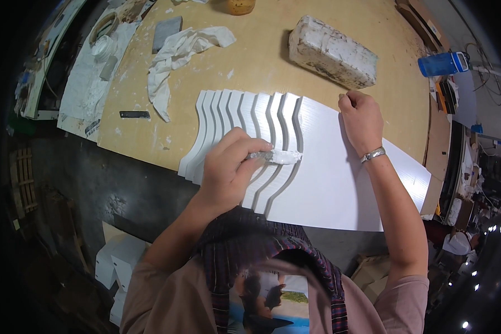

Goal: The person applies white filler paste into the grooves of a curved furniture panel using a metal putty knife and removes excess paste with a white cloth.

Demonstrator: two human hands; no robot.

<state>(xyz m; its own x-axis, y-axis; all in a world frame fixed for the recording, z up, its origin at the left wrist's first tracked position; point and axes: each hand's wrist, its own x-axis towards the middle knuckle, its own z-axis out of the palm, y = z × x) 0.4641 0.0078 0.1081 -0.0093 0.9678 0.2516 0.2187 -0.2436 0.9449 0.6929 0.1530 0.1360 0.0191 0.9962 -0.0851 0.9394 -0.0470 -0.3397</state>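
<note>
A fanned stack of white boards (339,183) with wavy left ends lies across the near edge of the table. My left hand (228,167) is closed on a small putty knife (259,156), its flat end coated in white paste (285,157). That end touches the wavy edge of the top board. My right hand (363,119) is curled into a fist at the far edge of the top board, wrist over its white face. Whatever its fingers may hold is hidden. A metal bracelet (373,155) circles the right wrist.
On the wooden table (250,61) are a paste-smeared block (331,51), a crumpled white cloth (175,58), a grey sanding pad (167,33) and a short black strip (134,114). Tape and a tub sit at far left. A blue bottle (442,64) is beyond the right edge.
</note>
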